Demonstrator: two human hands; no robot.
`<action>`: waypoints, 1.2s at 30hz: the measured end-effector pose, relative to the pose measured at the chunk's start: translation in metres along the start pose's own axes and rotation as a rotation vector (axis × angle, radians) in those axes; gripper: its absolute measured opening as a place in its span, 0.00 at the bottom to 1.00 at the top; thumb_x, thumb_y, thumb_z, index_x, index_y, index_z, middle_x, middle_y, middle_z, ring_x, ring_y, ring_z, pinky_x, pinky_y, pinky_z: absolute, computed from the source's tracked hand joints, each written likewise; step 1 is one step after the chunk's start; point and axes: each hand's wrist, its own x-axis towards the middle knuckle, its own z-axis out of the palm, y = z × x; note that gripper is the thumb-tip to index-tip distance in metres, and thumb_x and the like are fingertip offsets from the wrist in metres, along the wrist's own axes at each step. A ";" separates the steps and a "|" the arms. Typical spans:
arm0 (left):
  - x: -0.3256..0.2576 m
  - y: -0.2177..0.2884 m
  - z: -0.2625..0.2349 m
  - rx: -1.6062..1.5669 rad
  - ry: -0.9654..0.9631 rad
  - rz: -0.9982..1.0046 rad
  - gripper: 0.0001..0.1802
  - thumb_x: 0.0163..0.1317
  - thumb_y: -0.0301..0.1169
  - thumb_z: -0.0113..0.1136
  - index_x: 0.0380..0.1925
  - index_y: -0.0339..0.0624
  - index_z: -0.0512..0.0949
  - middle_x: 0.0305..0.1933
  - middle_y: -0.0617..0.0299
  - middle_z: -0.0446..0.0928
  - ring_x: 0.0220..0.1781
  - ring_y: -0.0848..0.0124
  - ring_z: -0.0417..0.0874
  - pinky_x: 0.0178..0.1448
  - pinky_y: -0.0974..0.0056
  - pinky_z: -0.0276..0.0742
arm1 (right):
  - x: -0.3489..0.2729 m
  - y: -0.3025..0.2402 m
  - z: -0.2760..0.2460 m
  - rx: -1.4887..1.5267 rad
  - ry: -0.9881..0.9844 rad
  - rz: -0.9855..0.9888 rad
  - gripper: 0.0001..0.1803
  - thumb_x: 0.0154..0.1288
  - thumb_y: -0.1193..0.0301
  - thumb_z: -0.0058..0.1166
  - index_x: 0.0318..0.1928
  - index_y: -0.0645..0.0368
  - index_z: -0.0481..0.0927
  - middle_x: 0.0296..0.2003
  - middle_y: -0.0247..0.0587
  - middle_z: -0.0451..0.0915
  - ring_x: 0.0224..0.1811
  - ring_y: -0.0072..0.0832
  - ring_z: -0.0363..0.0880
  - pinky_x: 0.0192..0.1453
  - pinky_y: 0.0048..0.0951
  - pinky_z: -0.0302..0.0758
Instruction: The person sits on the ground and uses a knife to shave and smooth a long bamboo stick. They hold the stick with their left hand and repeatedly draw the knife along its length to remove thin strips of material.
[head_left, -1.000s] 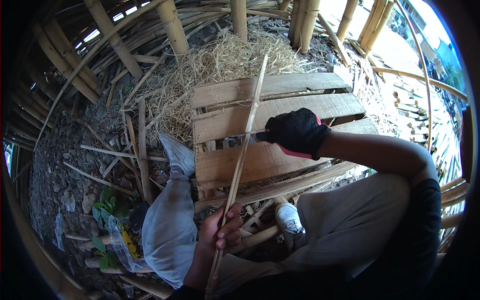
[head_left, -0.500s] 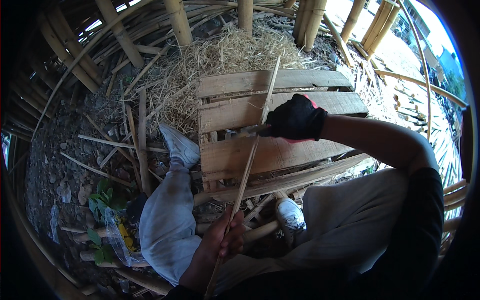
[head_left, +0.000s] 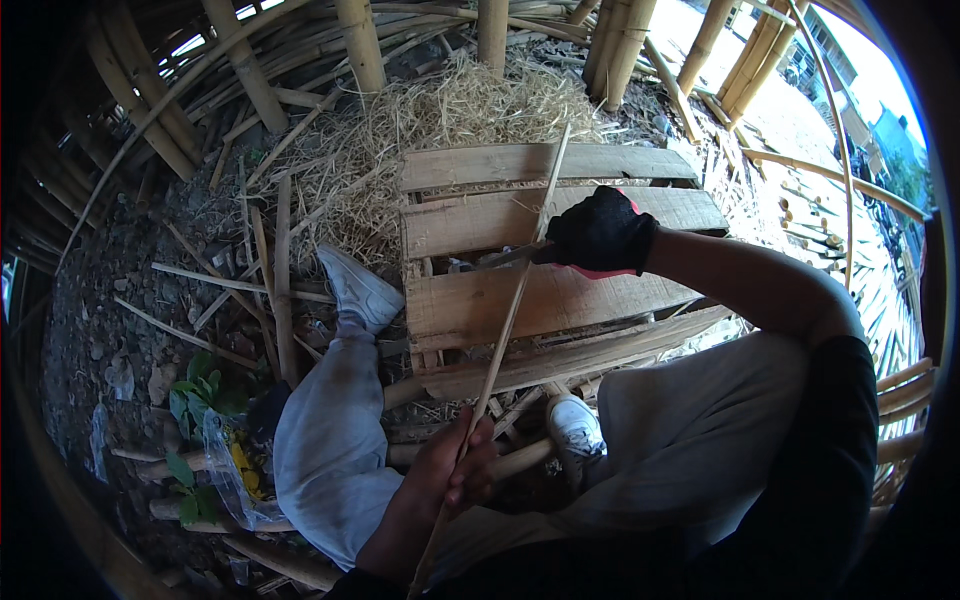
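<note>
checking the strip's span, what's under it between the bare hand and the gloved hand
In the head view, between the left hand and the gloved right hand, the bamboo strip crosses the wooden pallet planks.

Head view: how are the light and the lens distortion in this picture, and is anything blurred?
Head view: the top right corner is overexposed by sunlight; the wooden pallet is evenly lit; the rim is dark, and bamboo poles bend toward it; the gloved right hand and bamboo strip look sharp.
</note>
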 end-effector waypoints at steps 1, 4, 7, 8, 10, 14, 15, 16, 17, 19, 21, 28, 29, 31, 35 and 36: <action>0.002 0.002 0.002 0.023 0.006 0.004 0.24 0.81 0.57 0.34 0.33 0.53 0.65 0.11 0.72 0.56 0.05 0.78 0.54 0.12 0.72 0.49 | 0.001 0.021 0.012 -0.077 0.074 -0.007 0.27 0.75 0.40 0.44 0.34 0.43 0.86 0.28 0.35 0.85 0.33 0.36 0.87 0.33 0.37 0.80; 0.004 0.002 0.002 0.073 0.049 -0.018 0.24 0.81 0.57 0.35 0.33 0.53 0.65 0.12 0.72 0.56 0.06 0.78 0.54 0.12 0.72 0.49 | 0.000 0.045 0.017 -0.113 0.055 -0.041 0.21 0.75 0.43 0.47 0.39 0.38 0.87 0.25 0.30 0.83 0.28 0.33 0.85 0.29 0.37 0.77; 0.000 0.001 0.000 0.073 0.054 0.011 0.25 0.80 0.58 0.35 0.33 0.53 0.65 0.12 0.72 0.55 0.06 0.78 0.54 0.12 0.72 0.49 | 0.004 -0.011 -0.004 -0.065 0.004 -0.135 0.21 0.76 0.44 0.46 0.38 0.40 0.87 0.25 0.32 0.83 0.27 0.34 0.84 0.28 0.37 0.76; 0.000 0.000 -0.001 0.057 0.021 0.008 0.25 0.80 0.58 0.35 0.33 0.53 0.65 0.12 0.72 0.55 0.06 0.78 0.54 0.12 0.72 0.49 | 0.005 0.011 0.004 -0.042 0.101 -0.133 0.23 0.75 0.43 0.46 0.35 0.41 0.87 0.23 0.32 0.82 0.26 0.35 0.84 0.28 0.38 0.76; 0.000 -0.003 -0.003 0.066 0.022 0.009 0.25 0.80 0.58 0.35 0.33 0.53 0.66 0.12 0.72 0.55 0.06 0.78 0.54 0.12 0.72 0.50 | 0.013 0.044 0.022 -0.012 0.154 -0.044 0.25 0.73 0.40 0.48 0.32 0.42 0.86 0.22 0.34 0.82 0.26 0.37 0.84 0.29 0.41 0.77; -0.002 -0.003 -0.002 0.068 0.022 0.034 0.24 0.81 0.57 0.34 0.34 0.53 0.66 0.12 0.71 0.56 0.06 0.78 0.54 0.12 0.71 0.50 | 0.005 0.007 0.013 -0.053 0.083 -0.104 0.23 0.75 0.42 0.47 0.35 0.41 0.86 0.29 0.33 0.84 0.29 0.37 0.85 0.31 0.39 0.79; -0.004 -0.004 -0.003 0.036 -0.006 0.027 0.24 0.81 0.56 0.34 0.34 0.52 0.66 0.12 0.71 0.56 0.06 0.78 0.54 0.12 0.71 0.50 | 0.001 0.009 0.014 0.031 0.089 -0.081 0.23 0.74 0.43 0.48 0.34 0.43 0.86 0.28 0.35 0.83 0.30 0.36 0.85 0.29 0.40 0.79; -0.004 -0.004 -0.002 0.056 0.015 0.028 0.24 0.81 0.56 0.34 0.34 0.52 0.66 0.12 0.71 0.56 0.06 0.78 0.54 0.12 0.71 0.50 | 0.007 0.021 0.010 -0.104 0.014 0.078 0.23 0.74 0.42 0.48 0.34 0.43 0.86 0.28 0.34 0.83 0.31 0.36 0.86 0.30 0.40 0.79; -0.001 -0.002 0.001 0.080 0.025 0.023 0.24 0.81 0.56 0.34 0.34 0.52 0.66 0.12 0.71 0.56 0.06 0.78 0.54 0.12 0.71 0.50 | 0.009 0.040 0.005 -0.087 0.028 0.022 0.24 0.74 0.42 0.48 0.34 0.43 0.86 0.28 0.34 0.84 0.32 0.35 0.86 0.30 0.39 0.79; 0.000 0.000 0.002 0.106 0.036 0.015 0.24 0.81 0.56 0.34 0.34 0.52 0.66 0.12 0.71 0.56 0.06 0.78 0.54 0.12 0.71 0.50 | 0.001 0.045 0.012 -0.068 0.042 0.068 0.27 0.76 0.40 0.44 0.35 0.43 0.86 0.28 0.32 0.85 0.33 0.34 0.87 0.30 0.37 0.79; -0.003 -0.002 0.001 0.096 0.063 0.033 0.24 0.81 0.57 0.34 0.34 0.52 0.66 0.12 0.71 0.56 0.06 0.78 0.54 0.12 0.71 0.50 | 0.001 0.016 0.007 -0.044 -0.017 0.022 0.28 0.75 0.39 0.43 0.35 0.43 0.86 0.27 0.32 0.84 0.34 0.33 0.87 0.30 0.36 0.79; -0.008 -0.004 0.000 0.105 0.094 0.024 0.25 0.81 0.57 0.33 0.34 0.53 0.67 0.11 0.71 0.56 0.06 0.78 0.54 0.12 0.71 0.50 | 0.001 0.010 0.008 -0.070 0.008 -0.072 0.21 0.76 0.43 0.45 0.42 0.36 0.88 0.27 0.30 0.84 0.33 0.32 0.87 0.31 0.37 0.80; -0.010 -0.004 -0.001 0.098 0.072 0.018 0.25 0.81 0.57 0.33 0.34 0.53 0.67 0.11 0.71 0.56 0.06 0.78 0.54 0.12 0.71 0.50 | -0.002 0.019 0.019 -0.061 0.090 -0.072 0.22 0.77 0.42 0.44 0.41 0.35 0.88 0.27 0.29 0.84 0.31 0.33 0.87 0.31 0.36 0.79; -0.014 -0.009 -0.002 0.103 0.085 -0.006 0.25 0.81 0.58 0.33 0.34 0.53 0.67 0.11 0.72 0.56 0.06 0.78 0.54 0.12 0.71 0.50 | 0.003 0.046 0.007 -0.095 0.021 -0.008 0.27 0.76 0.40 0.42 0.33 0.41 0.87 0.28 0.30 0.85 0.28 0.36 0.86 0.29 0.36 0.78; -0.019 -0.009 0.000 0.099 0.096 0.032 0.24 0.82 0.55 0.31 0.34 0.53 0.66 0.12 0.73 0.57 0.06 0.79 0.55 0.12 0.72 0.50 | 0.004 0.016 0.004 -0.062 0.021 0.015 0.29 0.77 0.41 0.42 0.32 0.45 0.86 0.24 0.36 0.84 0.30 0.38 0.86 0.30 0.38 0.79; -0.020 -0.008 0.001 0.086 0.077 0.032 0.24 0.83 0.53 0.30 0.34 0.53 0.66 0.12 0.74 0.58 0.06 0.80 0.56 0.12 0.72 0.50 | 0.001 0.018 0.016 -0.036 0.056 0.008 0.28 0.77 0.41 0.42 0.32 0.45 0.86 0.24 0.36 0.83 0.30 0.38 0.86 0.31 0.38 0.80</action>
